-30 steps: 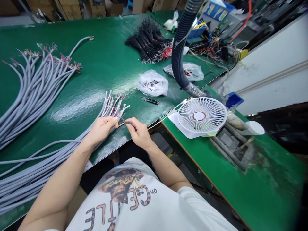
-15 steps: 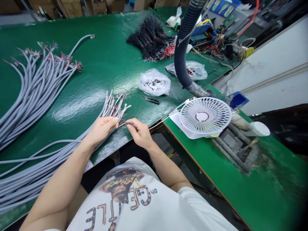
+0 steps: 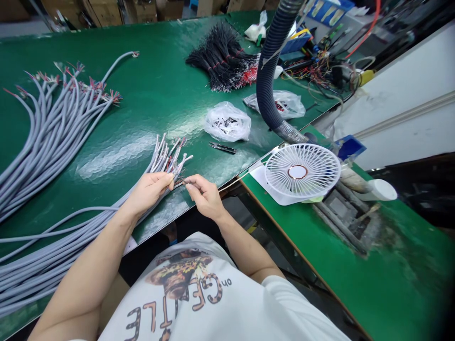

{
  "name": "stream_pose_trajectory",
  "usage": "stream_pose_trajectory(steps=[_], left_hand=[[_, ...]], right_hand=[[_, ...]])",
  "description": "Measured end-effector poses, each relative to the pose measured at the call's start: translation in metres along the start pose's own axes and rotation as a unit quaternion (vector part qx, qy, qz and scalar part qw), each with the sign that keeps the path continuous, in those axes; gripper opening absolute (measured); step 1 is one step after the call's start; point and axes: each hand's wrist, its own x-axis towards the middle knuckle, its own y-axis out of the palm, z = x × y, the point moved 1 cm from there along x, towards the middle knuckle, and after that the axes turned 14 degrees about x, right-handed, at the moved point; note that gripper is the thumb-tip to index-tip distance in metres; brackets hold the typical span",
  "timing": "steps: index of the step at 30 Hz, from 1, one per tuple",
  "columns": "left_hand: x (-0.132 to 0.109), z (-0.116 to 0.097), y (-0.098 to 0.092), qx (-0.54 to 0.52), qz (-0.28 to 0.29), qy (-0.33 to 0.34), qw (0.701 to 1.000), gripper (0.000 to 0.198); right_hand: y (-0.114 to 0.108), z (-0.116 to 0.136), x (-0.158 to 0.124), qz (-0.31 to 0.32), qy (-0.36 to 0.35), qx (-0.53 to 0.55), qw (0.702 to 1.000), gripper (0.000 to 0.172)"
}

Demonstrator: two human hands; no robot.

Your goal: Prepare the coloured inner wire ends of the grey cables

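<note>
Grey cables (image 3: 81,239) lie near left, the left hand (image 3: 151,189) pinching wires at their stripped ends; the shirt (image 3: 213,305) partly reads "TLE"; the right hand (image 3: 205,195) pinches a dark strand (image 3: 183,182); beyond, a plastic bag (image 3: 227,121) holds black bits.

Grey cables (image 3: 53,265), green table (image 3: 152,71), white fan (image 3: 297,172)

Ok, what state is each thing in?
Near grey cables: ends stripped, wires showing
Left hand: pinched at those ends
Right hand: pinched on thin dark strands
Far grey cables: ends stripped, fanned out
Black wires: tied in bundles
Snips: lying unheld
Nearer clear bag: holding dark bits
White fan: can't tell whether running
</note>
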Motion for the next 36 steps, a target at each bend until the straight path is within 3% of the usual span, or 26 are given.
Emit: stream_pose_trajectory(steps=[5,8,11,14,16,18,24,30,36], left_hand=[[0.001,0.005,0.002,0.058,-0.003,0.025,0.998,0.039],[0.003,0.007,0.004,0.12,-0.022,0.043,0.992,0.037],[0.006,0.007,0.006,0.175,-0.07,0.04,0.981,0.037],[0.009,0.008,0.005,0.216,-0.121,0.018,0.969,0.039],[0.009,0.01,0.003,0.204,-0.131,0.01,0.97,0.04],[0.008,0.01,0.001,0.16,-0.11,0.008,0.981,0.04],[0.003,0.004,-0.004,0.053,-0.042,-0.029,0.997,0.037],[0.002,0.009,-0.001,0.169,-0.045,0.031,0.984,0.041],[0.0,0.012,0.003,0.256,-0.077,0.091,0.959,0.037]], right_hand=[[0.009,-0.009,0.008,-0.002,0.04,0.118,0.992,0.023],[0.012,-0.004,0.01,-0.011,0.021,0.104,0.994,0.023],[0.013,0.025,-0.002,0.007,-0.042,0.016,0.999,0.022],[0.01,0.064,-0.021,0.128,-0.13,-0.052,0.982,0.025],[0.007,0.077,-0.028,0.153,-0.164,-0.065,0.972,0.024],[0.002,0.073,-0.027,0.117,-0.143,-0.084,0.979,0.023],[-0.011,0.022,-0.016,-0.011,-0.053,-0.104,0.993,0.021],[-0.027,0.032,-0.022,-0.074,-0.074,-0.136,0.985,0.021],[-0.036,0.037,-0.013,0.001,-0.07,-0.255,0.964,0.02]])
